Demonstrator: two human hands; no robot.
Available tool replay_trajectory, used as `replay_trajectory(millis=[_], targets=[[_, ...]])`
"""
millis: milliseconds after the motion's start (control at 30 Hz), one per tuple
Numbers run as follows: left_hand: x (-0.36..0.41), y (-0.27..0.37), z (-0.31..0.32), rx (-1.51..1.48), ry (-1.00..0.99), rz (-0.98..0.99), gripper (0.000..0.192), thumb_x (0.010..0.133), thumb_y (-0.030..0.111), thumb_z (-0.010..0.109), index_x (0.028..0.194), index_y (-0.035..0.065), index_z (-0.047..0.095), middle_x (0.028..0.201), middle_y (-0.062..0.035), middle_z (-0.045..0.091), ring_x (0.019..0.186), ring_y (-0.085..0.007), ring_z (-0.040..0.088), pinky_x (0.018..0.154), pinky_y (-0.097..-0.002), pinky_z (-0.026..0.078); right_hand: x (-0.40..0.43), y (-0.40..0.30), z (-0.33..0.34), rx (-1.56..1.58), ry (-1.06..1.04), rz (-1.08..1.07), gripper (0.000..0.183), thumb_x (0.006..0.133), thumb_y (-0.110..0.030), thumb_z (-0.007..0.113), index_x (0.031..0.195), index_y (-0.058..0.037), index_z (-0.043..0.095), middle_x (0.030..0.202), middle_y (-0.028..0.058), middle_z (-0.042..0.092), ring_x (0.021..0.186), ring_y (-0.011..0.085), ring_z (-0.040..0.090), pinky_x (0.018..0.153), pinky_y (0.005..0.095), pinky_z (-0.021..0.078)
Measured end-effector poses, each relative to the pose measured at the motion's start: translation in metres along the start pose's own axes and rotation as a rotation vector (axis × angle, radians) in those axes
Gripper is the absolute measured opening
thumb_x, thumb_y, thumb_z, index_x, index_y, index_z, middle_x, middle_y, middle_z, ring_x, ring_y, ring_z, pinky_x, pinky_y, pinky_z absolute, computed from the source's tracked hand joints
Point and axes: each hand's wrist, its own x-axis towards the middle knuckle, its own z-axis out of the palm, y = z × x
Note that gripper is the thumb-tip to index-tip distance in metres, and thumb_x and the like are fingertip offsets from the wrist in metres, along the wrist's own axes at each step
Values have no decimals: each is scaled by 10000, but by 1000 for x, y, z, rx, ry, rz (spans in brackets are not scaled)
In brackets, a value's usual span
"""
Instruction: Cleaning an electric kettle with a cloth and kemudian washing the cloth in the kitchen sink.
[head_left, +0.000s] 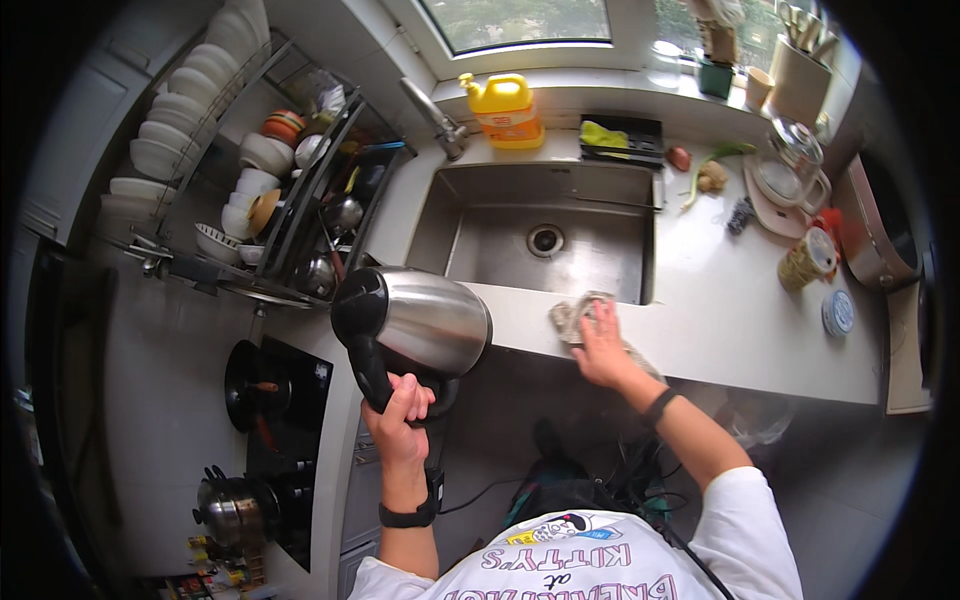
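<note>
My left hand (405, 412) grips the black handle of a stainless steel electric kettle (431, 315), tilted on its side above the counter's front-left part, by the sink. My right hand (602, 341) lies flat with fingers spread on a crumpled grey-beige cloth (566, 319), pressed on the white countertop (682, 330) at the front edge of the steel sink (499, 244). Part of the cloth trails out beneath my right wrist. Whether the fingers hold any of the cloth cannot be told. The sink's drain (545, 240) is in sight, and a faucet (442, 127) rises behind its left corner.
A yellow detergent jug (510, 112) and a black sponge tray (637, 142) stand behind the sink. Dish racks (277, 195) are at left, above a black cooktop (289, 442) with a steel pot (236, 510). A glass pot (784, 169) and jars stand at right.
</note>
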Motion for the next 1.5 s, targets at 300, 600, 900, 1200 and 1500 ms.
replay_trajectory(millis=[300,600,900,1200,1500], targets=[[48,7,-91,85,-24,-28,183,866,72,646,759,97,500,559,10,411,510,-117,412,615,-311,439,103,-94,48,-156,-117,-354,502,832,-96,622,1323,-22,553,1518,222,386,1474,397,271,1197,490,283],[79,3,-103,-40,-79,-62,146,830,35,653,750,74,537,556,5,457,476,-107,430,605,-315,471,-29,103,-71,-141,356,215,354,770,-8,554,1119,21,604,1280,232,536,1150,448,533,1036,482,437],[96,3,-82,239,-78,-43,197,821,74,626,714,105,464,533,23,391,473,-114,415,599,-307,438,62,242,-201,-28,486,703,724,755,-16,537,1417,-307,566,1538,246,365,1206,404,583,1019,400,479],[95,20,-57,144,-77,-111,207,806,8,661,641,47,542,536,-4,473,480,-115,452,590,-309,465,101,330,-179,638,194,784,385,800,20,421,1073,-79,672,828,28,649,683,164,588,624,327,490],[129,4,-84,-108,-211,-248,201,818,51,647,685,92,502,525,13,410,469,-120,405,627,-330,453,143,36,-217,304,-30,348,585,821,-15,490,1384,-146,583,1532,236,375,1389,352,431,1124,357,351]])
